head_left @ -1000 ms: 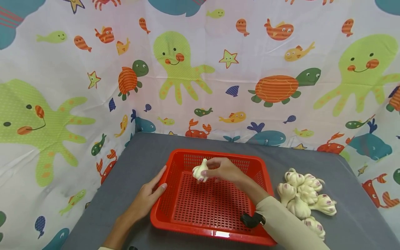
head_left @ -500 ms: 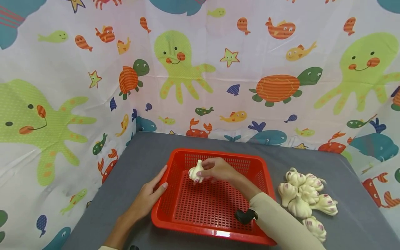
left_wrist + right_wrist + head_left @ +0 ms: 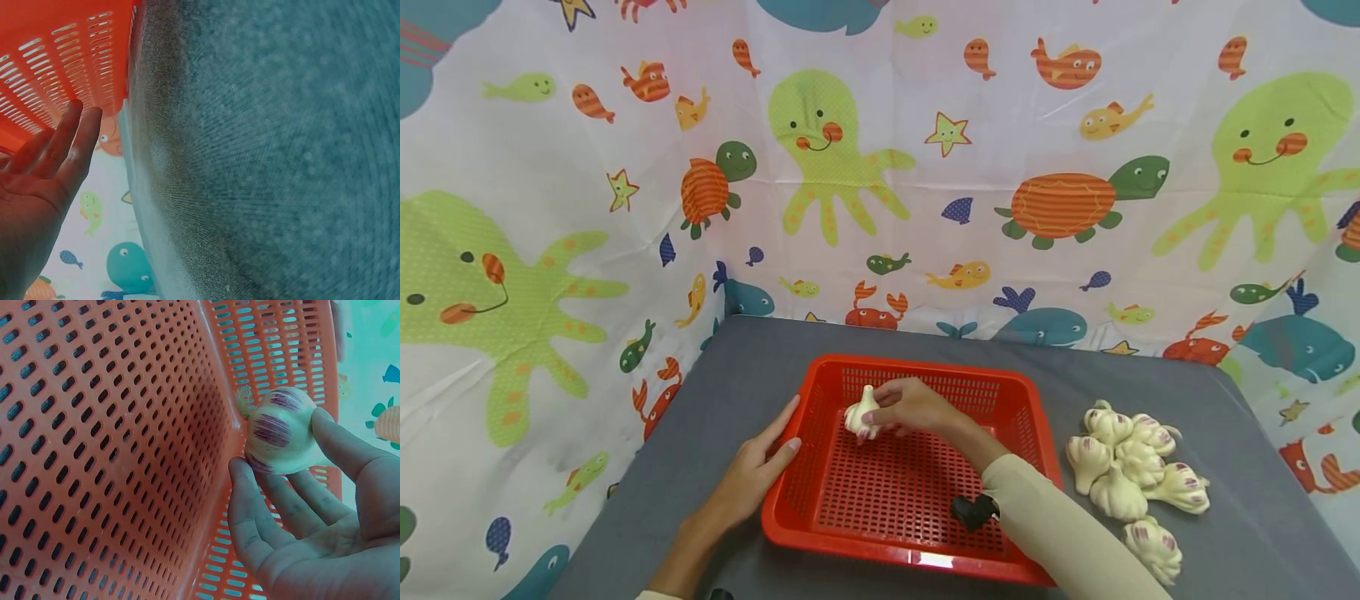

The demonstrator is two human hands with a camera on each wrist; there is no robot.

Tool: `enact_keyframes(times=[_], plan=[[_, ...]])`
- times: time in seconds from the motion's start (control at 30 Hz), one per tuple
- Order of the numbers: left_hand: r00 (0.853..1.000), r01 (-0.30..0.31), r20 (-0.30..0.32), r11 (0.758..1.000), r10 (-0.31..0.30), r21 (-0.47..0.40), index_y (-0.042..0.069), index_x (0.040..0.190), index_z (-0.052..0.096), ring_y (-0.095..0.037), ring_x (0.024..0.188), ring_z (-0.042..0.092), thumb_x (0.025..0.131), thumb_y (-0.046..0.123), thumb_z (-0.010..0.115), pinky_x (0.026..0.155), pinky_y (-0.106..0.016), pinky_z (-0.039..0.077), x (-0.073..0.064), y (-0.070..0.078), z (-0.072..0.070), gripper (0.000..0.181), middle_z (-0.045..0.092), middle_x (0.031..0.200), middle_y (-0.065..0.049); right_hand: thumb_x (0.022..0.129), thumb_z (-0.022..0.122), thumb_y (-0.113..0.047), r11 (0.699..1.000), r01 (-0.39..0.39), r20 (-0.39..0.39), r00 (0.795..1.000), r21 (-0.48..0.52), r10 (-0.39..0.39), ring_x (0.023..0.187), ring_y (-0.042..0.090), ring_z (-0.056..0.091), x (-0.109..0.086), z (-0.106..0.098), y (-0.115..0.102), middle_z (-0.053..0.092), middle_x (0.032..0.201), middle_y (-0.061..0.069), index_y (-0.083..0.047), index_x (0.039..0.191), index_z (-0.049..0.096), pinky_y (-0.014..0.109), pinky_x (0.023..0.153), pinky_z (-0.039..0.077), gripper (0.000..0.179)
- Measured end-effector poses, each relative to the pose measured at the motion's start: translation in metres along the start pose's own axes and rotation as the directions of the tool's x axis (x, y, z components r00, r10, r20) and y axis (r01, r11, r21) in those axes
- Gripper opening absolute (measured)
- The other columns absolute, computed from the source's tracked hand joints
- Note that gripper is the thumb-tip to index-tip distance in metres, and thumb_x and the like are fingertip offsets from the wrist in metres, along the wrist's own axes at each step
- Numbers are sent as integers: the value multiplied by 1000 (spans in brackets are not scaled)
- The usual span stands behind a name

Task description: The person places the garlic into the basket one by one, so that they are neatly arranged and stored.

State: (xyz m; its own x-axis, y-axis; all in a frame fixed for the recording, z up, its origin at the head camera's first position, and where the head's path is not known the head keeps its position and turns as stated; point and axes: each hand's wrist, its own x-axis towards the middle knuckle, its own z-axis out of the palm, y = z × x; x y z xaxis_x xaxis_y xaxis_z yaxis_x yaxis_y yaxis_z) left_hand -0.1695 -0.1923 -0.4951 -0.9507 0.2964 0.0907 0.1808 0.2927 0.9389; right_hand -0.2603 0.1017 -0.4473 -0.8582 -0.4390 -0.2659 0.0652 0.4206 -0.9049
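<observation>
My right hand [image 3: 910, 408] pinches a garlic bulb [image 3: 862, 414] between thumb and fingers, over the left part of the red perforated basket [image 3: 917, 563]. In the right wrist view the bulb [image 3: 281, 431] shows purple streaks and a tuft of roots pointing toward the basket floor; its stem end is partly hidden by the thumb. My left hand [image 3: 752, 479] rests with straight fingers against the basket's left rim. From the left wrist view, the fingers [image 3: 69, 140] reach along the outside of the slotted basket wall [image 3: 81, 62].
Several garlic bulbs [image 3: 1120, 497] lie grouped on the grey tabletop [image 3: 1247, 542] to the basket's right. A curtain with sea animals [image 3: 925, 250] rises behind and at both sides. A black wrist-worn device [image 3: 973, 511] hangs under the right forearm over the basket.
My right hand has moved left across the basket, carrying the garlic bulb and bringing it slightly lower. The left hand stays at the rim.
</observation>
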Motion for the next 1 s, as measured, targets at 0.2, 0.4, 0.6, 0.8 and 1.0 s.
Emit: enact_keyframes(times=[0.2,0.4,0.6,0.8,1.0], plan=[[1000,-6,-4,1000,6,6,33,169,27,-24,101,77,112,29,55,79,-30,63,1,1,0,64,46,162,-18,93,83,-25,1000,2,3,1000,-22,-1,95,26,76,4,5,-1,76,122,12,0,135,69,41,80,63,50],[1000,-10,-1,1000,10,8,34,169,27,-24,101,77,112,29,55,79,-30,63,2,1,0,64,47,162,-17,93,84,-25,999,9,14,1000,-31,-9,97,30,77,9,9,-1,76,121,12,-1,131,72,44,81,64,47],[1000,0,11,1000,0,-1,35,169,25,-23,99,78,113,30,54,79,-32,63,1,1,-1,64,48,161,-20,93,84,-25,998,14,27,1000,-63,-12,94,33,77,12,15,-1,76,121,12,0,132,70,44,79,64,49],[1000,1,7,1000,-1,6,34,170,25,-21,96,78,113,30,54,79,-32,64,1,1,0,64,50,158,-22,92,84,-23,996,11,18,1000,-84,-9,91,33,76,16,19,-1,77,117,12,1,130,71,43,76,64,47],[1000,4,-1,1000,-4,10,33,170,26,-22,98,78,113,30,54,78,-31,63,0,1,1,64,50,158,-21,93,84,-22,995,6,18,1000,-96,-4,90,31,76,19,21,2,76,119,13,2,131,70,43,76,64,46]])
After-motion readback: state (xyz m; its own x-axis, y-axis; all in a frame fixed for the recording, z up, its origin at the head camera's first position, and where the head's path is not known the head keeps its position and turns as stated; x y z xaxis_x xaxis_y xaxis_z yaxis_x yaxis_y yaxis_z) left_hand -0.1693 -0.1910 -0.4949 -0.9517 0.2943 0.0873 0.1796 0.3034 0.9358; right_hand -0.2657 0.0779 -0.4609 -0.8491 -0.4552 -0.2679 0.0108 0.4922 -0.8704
